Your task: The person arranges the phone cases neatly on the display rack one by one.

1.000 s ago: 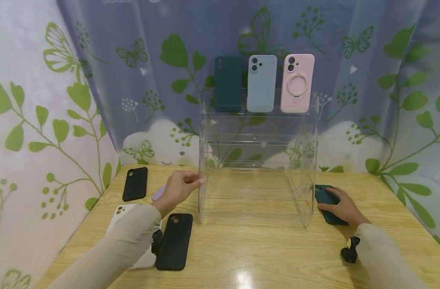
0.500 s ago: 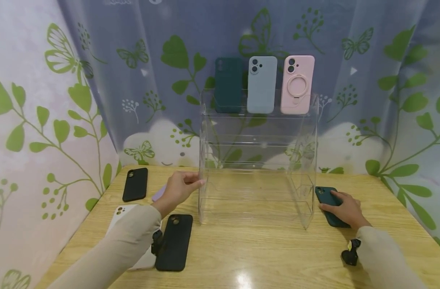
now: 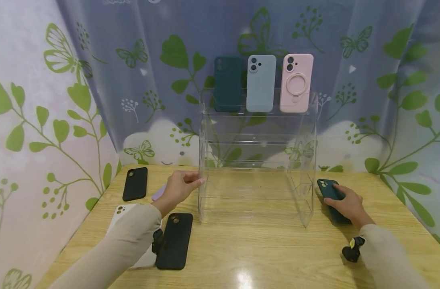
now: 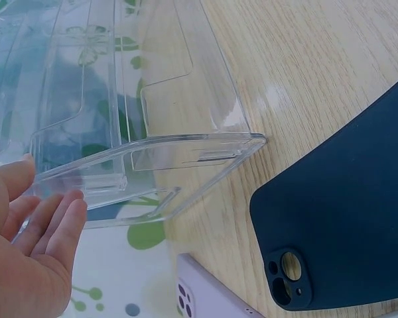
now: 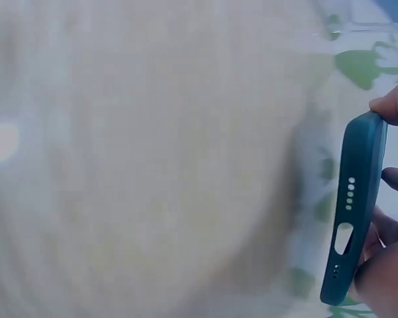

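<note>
My right hand [image 3: 345, 204] grips a dark green phone case [image 3: 327, 184] by its edges, to the right of the clear acrylic stand [image 3: 256, 204]. The case is tilted, its camera end raised. In the right wrist view, the lower edge of that case [image 5: 351, 205] shows its port and speaker holes. My left hand [image 3: 179, 188] pinches the left side panel of the stand between thumb and fingers. On the stand's top tier lean a dark green case [image 3: 228, 84], a light blue case [image 3: 261, 83] and a pink case with a ring [image 3: 296, 86].
Left of the stand lie a black case [image 3: 135, 184], a purple case [image 3: 158, 193], a white case [image 3: 123, 212] partly under my left sleeve, and a larger black case [image 3: 174, 243]. A patterned curtain [image 3: 162, 88] hangs behind the wooden table [image 3: 270, 257].
My right hand has tightened on the dark green case and raised its far end off the table. My left hand stays at the stand's side.
</note>
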Available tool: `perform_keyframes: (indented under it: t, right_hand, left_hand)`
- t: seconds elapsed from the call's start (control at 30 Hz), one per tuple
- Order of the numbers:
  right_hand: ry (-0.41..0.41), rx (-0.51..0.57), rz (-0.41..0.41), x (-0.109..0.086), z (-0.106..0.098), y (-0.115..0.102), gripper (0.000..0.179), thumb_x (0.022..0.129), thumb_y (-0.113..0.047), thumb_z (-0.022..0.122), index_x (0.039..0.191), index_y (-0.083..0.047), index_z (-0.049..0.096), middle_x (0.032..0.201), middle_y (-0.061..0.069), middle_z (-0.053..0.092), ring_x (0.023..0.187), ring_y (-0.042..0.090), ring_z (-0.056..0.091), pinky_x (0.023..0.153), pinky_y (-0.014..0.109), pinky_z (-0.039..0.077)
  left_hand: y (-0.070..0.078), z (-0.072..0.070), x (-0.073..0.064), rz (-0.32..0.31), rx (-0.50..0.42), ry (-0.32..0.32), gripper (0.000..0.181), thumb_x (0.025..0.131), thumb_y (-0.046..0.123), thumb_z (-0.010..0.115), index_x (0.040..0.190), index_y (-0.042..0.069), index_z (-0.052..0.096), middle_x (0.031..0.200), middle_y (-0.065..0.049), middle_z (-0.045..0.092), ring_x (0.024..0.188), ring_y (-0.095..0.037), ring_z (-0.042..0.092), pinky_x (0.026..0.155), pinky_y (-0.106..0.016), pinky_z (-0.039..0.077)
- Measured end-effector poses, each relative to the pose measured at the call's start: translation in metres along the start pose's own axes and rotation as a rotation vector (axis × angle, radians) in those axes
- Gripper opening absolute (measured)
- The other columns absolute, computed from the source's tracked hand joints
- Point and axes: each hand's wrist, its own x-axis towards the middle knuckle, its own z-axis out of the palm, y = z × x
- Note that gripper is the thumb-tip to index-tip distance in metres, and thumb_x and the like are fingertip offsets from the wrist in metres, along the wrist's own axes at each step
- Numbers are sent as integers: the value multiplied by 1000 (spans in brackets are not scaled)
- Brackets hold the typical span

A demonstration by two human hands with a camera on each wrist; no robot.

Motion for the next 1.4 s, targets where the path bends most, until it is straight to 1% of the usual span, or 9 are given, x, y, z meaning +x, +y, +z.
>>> perform_keyframes:
  t: [0.3,0.5,0.7,0.83,0.9,0.97,1.13,1.27,1.4]
  right_hand:
    - [102,6,-52,-1,-23,-30,83,94,-40,58,152,2,15,150,38,8,124,66,12,89,70,27]
    - [157,57,-99,-5,-43,-55,82,95,-40,56,154,-5,12,151,37,6,122,64,24,83,67,40]
    - [232,133,-123,-10,-60,-80,80,95,-37,56,155,-11,11,148,41,12,125,60,28,82,64,43]
    - [297,143,-159,-14,-68,-97,78,94,-35,58,155,-12,15,146,37,22,117,51,36,69,42,51]
    - [321,158,-181,-16,-72,-106,78,93,-34,58,155,-13,16,146,34,22,115,46,35,63,32,48]
    - [352,165,-195,-19,-76,-115,78,93,-34,59,155,-15,17,147,32,22,115,44,34,63,31,46]
    - [429,152,-241,-26,-83,-143,79,91,-38,61,155,-19,19,154,23,17,125,45,26,82,61,37]
    - [467,130,-264,-31,-83,-170,79,90,-40,62,155,-21,20,155,18,18,128,44,28,91,65,32]
    - [496,131,-287,-33,-79,-197,79,89,-41,62,154,-22,22,154,18,20,126,41,30,92,61,34]
  left_hand:
    - [1,-1,0,-11,9,-7,45,91,24,68,131,7,60,125,-12,63,114,-27,60,90,-41,52]
    - [2,-2,-2,-16,17,-9,46,91,26,68,132,7,59,126,-12,63,115,-27,59,90,-41,52]
    - [3,-3,-2,-20,12,-7,45,91,24,68,131,5,60,124,-14,63,115,-28,59,90,-42,52]
    - [3,-3,-2,-25,4,-10,44,91,23,68,131,6,60,125,-14,63,115,-28,59,90,-42,52]
    - [3,-3,-1,-26,3,-15,44,91,23,67,131,6,59,125,-14,63,115,-28,59,90,-43,51]
    - [3,-3,-1,-25,3,-18,44,91,23,67,131,5,59,125,-14,63,115,-29,59,91,-43,51]
    - [2,-2,0,-22,3,-22,45,91,24,67,132,5,59,125,-14,63,116,-29,59,91,-43,51]
    - [2,-2,0,-22,-4,-25,45,91,24,67,131,5,59,125,-14,63,116,-28,59,91,-43,51]
    - [2,-1,0,-20,0,-22,44,92,23,67,132,5,59,125,-14,63,115,-28,59,91,-43,51]
